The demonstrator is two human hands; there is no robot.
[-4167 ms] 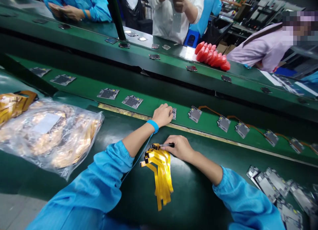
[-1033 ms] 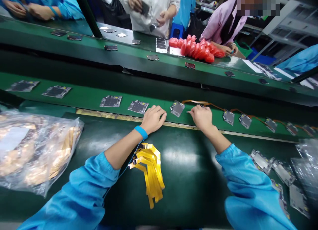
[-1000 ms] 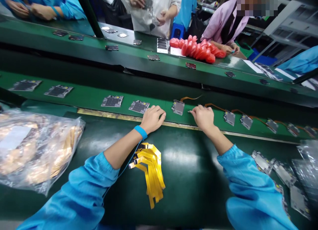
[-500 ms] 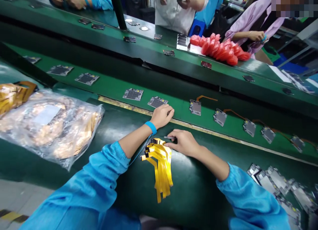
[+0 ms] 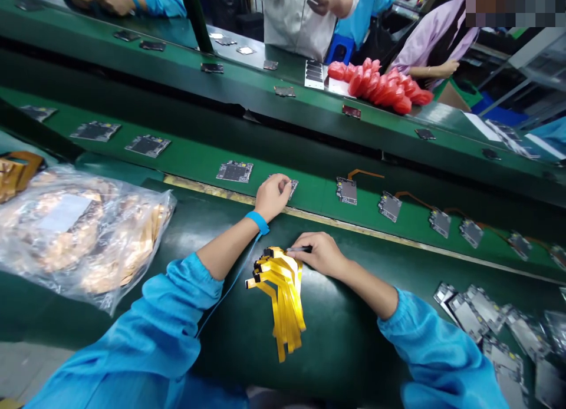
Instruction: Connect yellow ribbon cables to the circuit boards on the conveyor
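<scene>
On the green belt, my left hand (image 5: 272,198) has its fingers curled over a grey circuit board (image 5: 292,188), gripping its edge; the hand covers most of the board. A blue wrist strap (image 5: 257,221) with a thin cord circles that wrist. My right hand (image 5: 322,253) is closed around a slim dark tool (image 5: 300,248) that looks like tweezers. Its tip points left, at the top end of a fanned stack of yellow flex cables (image 5: 283,297) lying on the green bench. Whether the tip touches a cable I cannot tell.
Several boards, such as a circuit board (image 5: 235,171), sit along the belt (image 5: 194,155); those at right have orange flex cables attached. A plastic bag (image 5: 84,232) of cables lies left, a board pile (image 5: 481,315) right. Across the line are co-workers and red bundles (image 5: 380,85).
My left hand has moved onto the board and closed on its edge. My right hand has shifted slightly left, bringing the tool over the cables' top end. The view has shifted a little.
</scene>
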